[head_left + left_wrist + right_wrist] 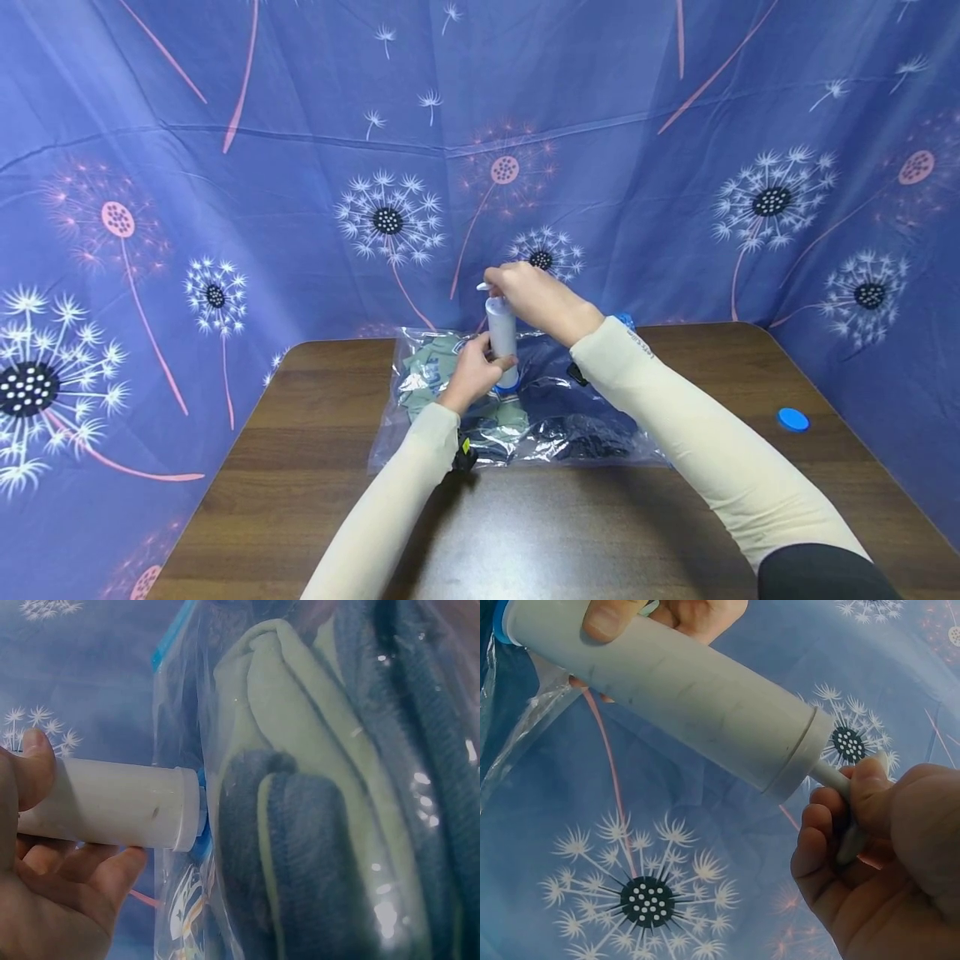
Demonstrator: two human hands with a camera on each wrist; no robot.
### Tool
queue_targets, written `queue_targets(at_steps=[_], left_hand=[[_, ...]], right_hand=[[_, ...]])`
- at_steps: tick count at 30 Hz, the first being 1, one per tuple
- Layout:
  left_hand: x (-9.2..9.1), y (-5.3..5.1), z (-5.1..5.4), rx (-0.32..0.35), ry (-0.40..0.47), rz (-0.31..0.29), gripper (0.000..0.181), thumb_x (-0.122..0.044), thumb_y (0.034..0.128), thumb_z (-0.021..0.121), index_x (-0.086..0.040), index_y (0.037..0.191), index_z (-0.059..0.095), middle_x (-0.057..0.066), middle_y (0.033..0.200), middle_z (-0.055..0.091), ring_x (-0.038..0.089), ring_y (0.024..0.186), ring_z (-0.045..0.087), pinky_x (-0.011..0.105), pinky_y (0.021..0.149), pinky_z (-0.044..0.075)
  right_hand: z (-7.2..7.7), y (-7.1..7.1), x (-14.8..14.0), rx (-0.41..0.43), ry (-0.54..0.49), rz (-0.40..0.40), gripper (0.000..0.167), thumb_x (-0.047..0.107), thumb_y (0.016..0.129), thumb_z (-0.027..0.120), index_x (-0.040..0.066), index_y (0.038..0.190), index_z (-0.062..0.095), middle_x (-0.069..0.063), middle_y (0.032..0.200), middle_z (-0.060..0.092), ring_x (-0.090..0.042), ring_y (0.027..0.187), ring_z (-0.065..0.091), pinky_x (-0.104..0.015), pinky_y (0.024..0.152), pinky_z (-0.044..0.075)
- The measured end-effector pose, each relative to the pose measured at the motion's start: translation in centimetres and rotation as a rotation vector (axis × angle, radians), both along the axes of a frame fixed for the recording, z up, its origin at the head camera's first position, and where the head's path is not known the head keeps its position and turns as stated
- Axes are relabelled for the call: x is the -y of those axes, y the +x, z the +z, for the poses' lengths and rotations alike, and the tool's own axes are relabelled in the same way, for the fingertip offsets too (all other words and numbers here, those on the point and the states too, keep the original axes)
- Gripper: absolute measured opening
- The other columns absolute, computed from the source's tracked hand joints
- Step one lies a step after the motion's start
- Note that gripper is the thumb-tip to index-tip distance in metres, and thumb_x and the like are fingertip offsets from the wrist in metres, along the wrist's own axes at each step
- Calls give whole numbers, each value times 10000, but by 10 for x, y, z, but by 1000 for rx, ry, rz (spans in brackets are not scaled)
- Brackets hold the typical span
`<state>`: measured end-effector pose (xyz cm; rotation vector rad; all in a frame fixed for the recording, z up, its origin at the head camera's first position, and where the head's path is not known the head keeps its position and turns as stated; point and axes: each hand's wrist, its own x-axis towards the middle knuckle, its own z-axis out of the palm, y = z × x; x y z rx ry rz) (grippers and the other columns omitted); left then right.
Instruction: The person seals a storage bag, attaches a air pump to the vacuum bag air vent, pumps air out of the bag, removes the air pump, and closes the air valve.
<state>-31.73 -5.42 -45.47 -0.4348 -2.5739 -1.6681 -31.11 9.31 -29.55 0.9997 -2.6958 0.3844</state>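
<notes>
A white cylindrical hand pump (501, 327) stands upright over a clear plastic vacuum bag (384, 442), its lower end at the bag's blue valve (508, 387). My left hand (474, 371) grips the pump's barrel (120, 802) near the lower end, thumb on one side and fingers on the other. Above it my right hand (536, 296) holds the pump's T-shaped handle (851, 844), fingers curled round it. A short length of the rod (830, 776) shows between handle and barrel. Inside the bag lie folded green clothes (435, 367) and dark blue clothes (555, 392).
A round blue cap (792, 419) lies on the wooden table (315, 467) at the right. Behind the table hangs a blue curtain (300, 167) with dandelion prints. The bag lies near the table's back edge.
</notes>
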Motion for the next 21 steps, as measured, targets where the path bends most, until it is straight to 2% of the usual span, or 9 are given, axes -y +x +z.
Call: queue_targets(at_steps=[9, 17, 21], left_hand=[[-1, -1, 0, 4, -5, -5, 426, -115, 914, 767, -16, 1303, 626, 180, 1246, 697, 315, 1129, 700, 421, 943, 594], [0, 0, 2, 27, 11, -2, 436, -117, 918, 769, -32, 1320, 624, 180, 1280, 690, 330, 1172, 687, 441, 976, 584], [-1, 2, 2, 16, -1, 4, 422, -115, 912, 771, -29, 1303, 636, 182, 1274, 694, 330, 1171, 687, 438, 979, 583]], right_hand=[[0, -1, 0, 20, 18, -22, 234, -61, 992, 602, 53, 1193, 636, -148, 1109, 717, -292, 1037, 712, -368, 876, 607], [18, 0, 2, 104, 59, -16, 307, -100, 948, 646, 29, 1222, 692, -151, 1190, 743, -292, 1093, 727, -350, 896, 619], [25, 2, 0, 98, 61, -11, 293, -107, 951, 635, 28, 1204, 695, -151, 1172, 745, -285, 1089, 727, -342, 887, 620]])
